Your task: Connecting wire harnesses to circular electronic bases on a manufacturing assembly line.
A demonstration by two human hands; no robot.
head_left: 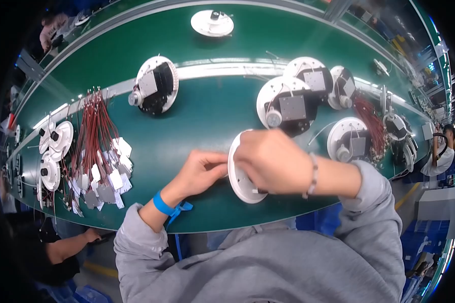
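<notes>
A round white plastic disc [243, 186] stands nearly on edge in front of me, tilted, near the bench's front edge. My right hand [278, 159] is closed over its upper part, fingers curled against its right face; the fingertips are partly hidden and a little blurred. At the disc's left side, my left hand [201, 170] has thumb and fingers pinched together. What lies between those fingertips, if anything, cannot be made out. Just beyond my right hand sits a white disc unit [288, 106] with a black housing, a grey metal plate and a small motor.
The green bench [202, 116] holds a bundle of red wires [93, 126] with white and grey tabs at left, beside several white discs [60, 141]. Another disc unit [156, 86] stands far left of centre. More units and red wires [370, 121] crowd the right. A co-worker's arm [73, 246] shows lower left.
</notes>
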